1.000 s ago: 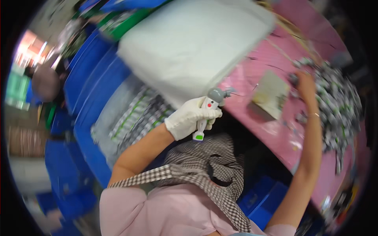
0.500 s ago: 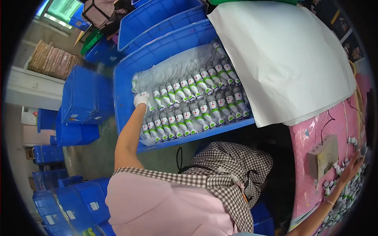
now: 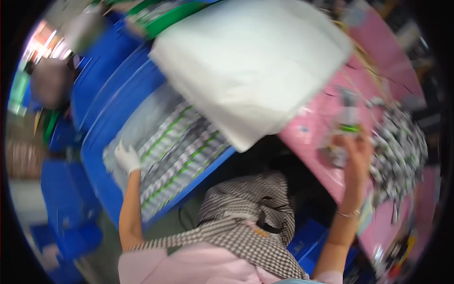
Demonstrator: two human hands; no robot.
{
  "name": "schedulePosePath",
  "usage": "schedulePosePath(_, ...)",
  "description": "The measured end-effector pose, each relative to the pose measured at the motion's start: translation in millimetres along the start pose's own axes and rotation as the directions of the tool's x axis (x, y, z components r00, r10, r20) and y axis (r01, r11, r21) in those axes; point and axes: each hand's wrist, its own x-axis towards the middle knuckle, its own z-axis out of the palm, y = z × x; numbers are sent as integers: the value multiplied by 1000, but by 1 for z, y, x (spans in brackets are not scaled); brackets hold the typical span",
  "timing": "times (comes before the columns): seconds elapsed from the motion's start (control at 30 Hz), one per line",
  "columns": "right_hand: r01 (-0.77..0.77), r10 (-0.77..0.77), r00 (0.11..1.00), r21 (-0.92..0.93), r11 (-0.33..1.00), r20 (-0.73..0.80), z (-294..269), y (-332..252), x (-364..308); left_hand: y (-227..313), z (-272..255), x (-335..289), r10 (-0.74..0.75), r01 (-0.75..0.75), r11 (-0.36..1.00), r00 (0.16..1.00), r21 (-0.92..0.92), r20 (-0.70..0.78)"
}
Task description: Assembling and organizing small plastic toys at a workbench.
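Observation:
My left hand (image 3: pixel 126 158), in a white glove, is at the left end of the rows in the blue crate (image 3: pixel 101 189). Its fingers look stretched and apart, though blurred. Rows of white-and-green pieces with grey ends (image 3: pixel 172 128) lie side by side there, beside clear plastic sheeting (image 3: pixel 142 116). Over the pink table (image 3: pixel 307 128), my bare right hand (image 3: pixel 352 151) is closed round one white-and-green piece with a grey end (image 3: pixel 349 116), which points away from me. Motion blur hides finer detail of it.
A large white sheet (image 3: pixel 255 66) covers the crate's right side and reaches the table. A heap of grey-and-white pieces (image 3: pixel 399 151) lies on the table, right of my hand. Blue crates (image 3: pixel 71 194) stand at left; a green tray (image 3: pixel 165 21) is at the back.
My view has swung to the right. My right hand has come up from the heap with a white-and-green piece in it. My left hand stays at the crate's left end.

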Motion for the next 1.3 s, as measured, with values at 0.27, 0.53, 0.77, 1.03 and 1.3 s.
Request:
schedulePosePath(0.27,-349,196,936,690,634,293,53,18,-44,368,-105,-124,895,857,102,142,-505,422)
schedulePosePath(0.53,-354,-1,935,933,-65,355,19,57,-79,424,-114,-163,739,935,-90,293,-342,607)
schedulePosePath(0.77,-220,47,963,876,-430,265,40,62,-81,427,-128,-179,715,482,1,612,-876,338)
schedulePosePath(1.03,-179,146,963,941,-288,228,53,37,-92,437,-115,-166,752,582,154,455,-798,477)
schedulePosePath(1.3,43,286,954,985,164,-90,51,35,-90,432,-140,-201,898,793,239,38,-560,437)
